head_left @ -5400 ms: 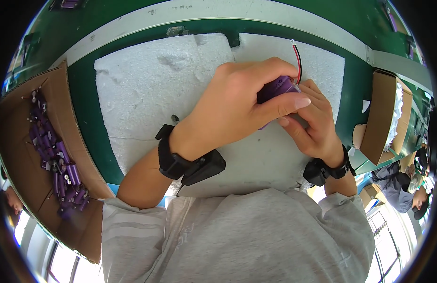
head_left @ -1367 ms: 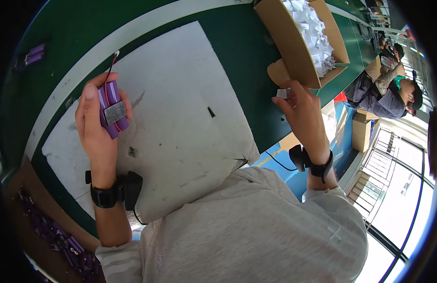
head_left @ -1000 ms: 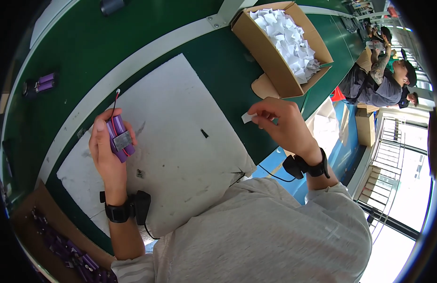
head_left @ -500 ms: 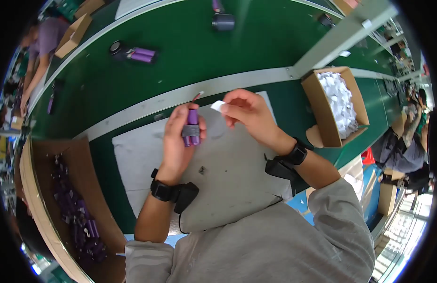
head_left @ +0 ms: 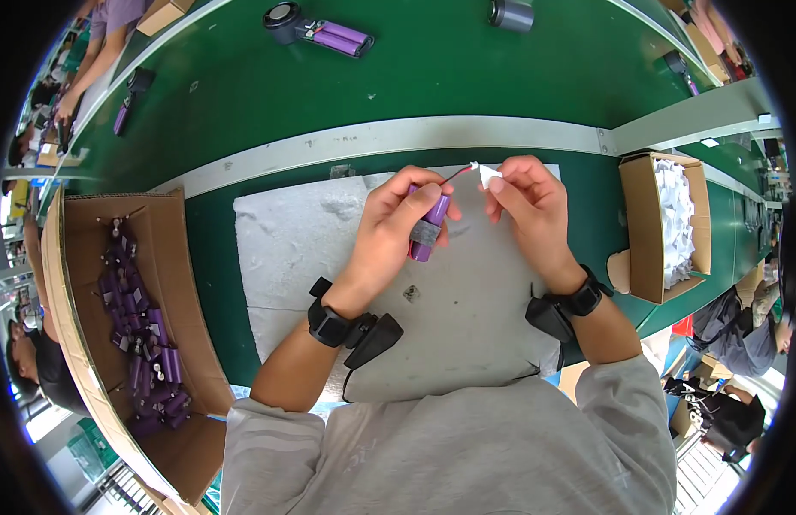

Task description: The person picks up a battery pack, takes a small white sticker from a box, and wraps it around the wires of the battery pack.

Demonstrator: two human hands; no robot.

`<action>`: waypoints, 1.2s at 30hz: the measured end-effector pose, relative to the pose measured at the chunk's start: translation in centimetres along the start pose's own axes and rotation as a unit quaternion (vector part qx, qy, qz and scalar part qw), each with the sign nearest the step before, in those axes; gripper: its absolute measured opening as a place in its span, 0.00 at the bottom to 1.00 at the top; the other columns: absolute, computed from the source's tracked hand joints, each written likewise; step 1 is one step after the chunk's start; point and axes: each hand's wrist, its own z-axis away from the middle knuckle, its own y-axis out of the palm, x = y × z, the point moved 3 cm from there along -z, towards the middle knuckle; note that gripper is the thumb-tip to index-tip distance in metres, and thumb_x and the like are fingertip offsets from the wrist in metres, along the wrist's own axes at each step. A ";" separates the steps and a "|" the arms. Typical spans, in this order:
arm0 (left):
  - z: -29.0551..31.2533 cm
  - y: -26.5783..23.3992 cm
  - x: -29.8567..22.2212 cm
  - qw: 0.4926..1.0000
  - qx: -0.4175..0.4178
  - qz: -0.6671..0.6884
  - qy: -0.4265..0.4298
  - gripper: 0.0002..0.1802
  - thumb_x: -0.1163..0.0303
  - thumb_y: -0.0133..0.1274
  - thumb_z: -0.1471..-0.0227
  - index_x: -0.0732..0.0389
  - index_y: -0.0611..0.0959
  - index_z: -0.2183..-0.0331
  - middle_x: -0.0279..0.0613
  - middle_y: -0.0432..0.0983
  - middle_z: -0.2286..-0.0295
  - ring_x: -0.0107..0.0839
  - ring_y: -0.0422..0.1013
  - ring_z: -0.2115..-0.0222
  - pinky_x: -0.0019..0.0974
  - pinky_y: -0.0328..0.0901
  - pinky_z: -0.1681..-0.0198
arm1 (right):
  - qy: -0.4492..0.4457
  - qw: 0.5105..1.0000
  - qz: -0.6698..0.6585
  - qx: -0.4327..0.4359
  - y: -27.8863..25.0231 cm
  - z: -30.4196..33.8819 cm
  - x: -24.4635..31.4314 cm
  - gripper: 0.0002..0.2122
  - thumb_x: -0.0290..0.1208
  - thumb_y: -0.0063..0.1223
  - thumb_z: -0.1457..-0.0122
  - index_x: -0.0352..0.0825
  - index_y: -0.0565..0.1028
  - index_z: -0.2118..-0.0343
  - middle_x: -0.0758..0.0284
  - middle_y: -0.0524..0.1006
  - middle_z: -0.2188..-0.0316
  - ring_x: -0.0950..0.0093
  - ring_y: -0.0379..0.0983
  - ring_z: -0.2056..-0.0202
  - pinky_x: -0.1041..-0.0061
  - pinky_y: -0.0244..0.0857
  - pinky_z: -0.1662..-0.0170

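While the left hand grips a purple battery pack bearing a grey pad, the right hand pinches a white slip just beside the white connector

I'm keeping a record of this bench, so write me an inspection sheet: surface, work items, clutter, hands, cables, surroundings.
Surface: white foam pad, pitted, on a green table.
Job's things: purple battery pack with a gray patch; white slip.
Clutter: gray cylinder and dark device with purple cells beyond the metal rail.
Hands: left hand grips the battery pack; right hand pinches the white slip close to the white plug, contact unclear.
Cables: red wire from the pack ends in the plug; black cord below the left wristband.
Surroundings: left, box of purple packs; right, box of white slips; people both sides.
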 end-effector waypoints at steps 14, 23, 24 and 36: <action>0.3 0.6 -0.1 0.998 0.044 -0.028 -0.017 0.09 0.71 0.37 0.48 0.62 0.70 0.65 0.42 0.73 0.75 0.24 0.67 0.81 0.26 0.62 0.78 | -0.015 0.999 0.004 0.034 -0.4 0.4 0.1 0.07 0.23 0.44 0.45 0.31 0.68 0.63 0.64 0.75 0.71 0.80 0.68 0.76 0.83 0.60 0.75; 0.2 0.5 0.1 0.999 0.026 -0.030 -0.014 0.07 0.72 0.37 0.47 0.61 0.69 0.67 0.41 0.73 0.76 0.22 0.65 0.82 0.24 0.60 0.80 | -0.019 0.999 0.000 0.049 -0.2 0.6 0.4 0.07 0.23 0.45 0.45 0.32 0.69 0.63 0.65 0.74 0.73 0.79 0.68 0.75 0.82 0.60 0.75; 0.2 0.6 0.2 0.999 0.027 -0.037 -0.008 0.06 0.71 0.37 0.47 0.61 0.69 0.67 0.41 0.73 0.76 0.21 0.65 0.82 0.24 0.60 0.80 | -0.020 0.999 0.002 0.050 -0.2 0.6 0.4 0.07 0.23 0.45 0.45 0.32 0.69 0.63 0.65 0.74 0.73 0.79 0.68 0.75 0.82 0.60 0.75; 0.2 0.7 0.8 0.996 0.040 -0.086 0.000 0.05 0.71 0.41 0.47 0.60 0.71 0.68 0.37 0.73 0.77 0.19 0.64 0.83 0.22 0.57 0.83 | -0.005 0.998 0.031 0.053 -0.2 0.8 0.3 0.07 0.18 0.50 0.51 0.31 0.70 0.68 0.66 0.72 0.73 0.81 0.67 0.75 0.84 0.60 0.75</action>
